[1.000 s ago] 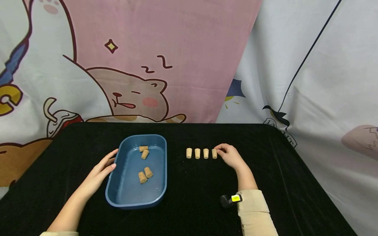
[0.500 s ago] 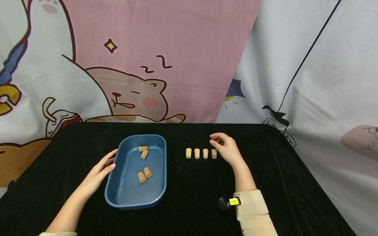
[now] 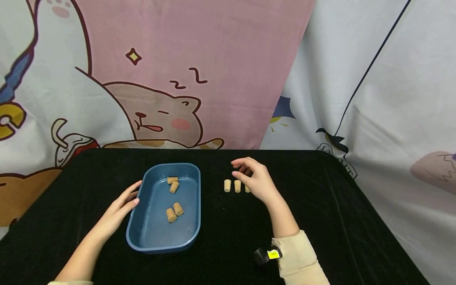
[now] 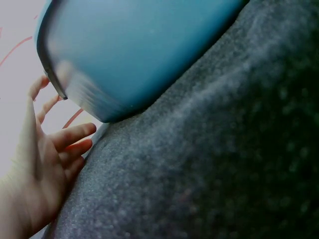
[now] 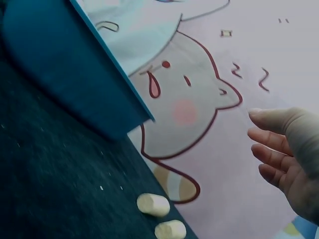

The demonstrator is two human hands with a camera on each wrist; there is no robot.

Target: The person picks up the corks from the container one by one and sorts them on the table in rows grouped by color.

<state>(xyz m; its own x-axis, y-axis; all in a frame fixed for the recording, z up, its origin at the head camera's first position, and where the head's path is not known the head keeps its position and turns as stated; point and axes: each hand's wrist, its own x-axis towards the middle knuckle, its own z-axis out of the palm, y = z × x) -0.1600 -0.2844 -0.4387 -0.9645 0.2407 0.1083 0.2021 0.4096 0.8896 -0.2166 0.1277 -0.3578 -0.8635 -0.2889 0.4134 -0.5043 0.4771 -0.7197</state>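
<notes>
My left hand (image 3: pixel 115 213) rests its fingertips at the left rim of a blue plastic tub (image 3: pixel 153 231), fingers extended. The left wrist view shows that hand (image 4: pixel 47 159) right by the tub's wall (image 4: pixel 124 64). Inside the tub lie several brown corks (image 3: pixel 171 215), in two pairs. Right of the tub, paler tapered corks (image 3: pixel 227 185) form a row on the black cloth. Over the row's right end hovers my right hand (image 3: pixel 260 180), fingers loosely bent with nothing between them, hiding part of the row. In the right wrist view, two corks (image 5: pixel 153 204) lie below that hand (image 5: pixel 294 159).
A black cloth (image 3: pixel 228 245) covers the table, which ends at a far edge ahead. Behind it hangs a cartoon-printed curtain (image 3: pixel 231 59). A small black camera (image 3: pixel 261 256) is strapped to the right wrist.
My right hand has let go of the rightmost cork in the row, lifted, and moved left over the row. My left hand and the tub stay in place.
</notes>
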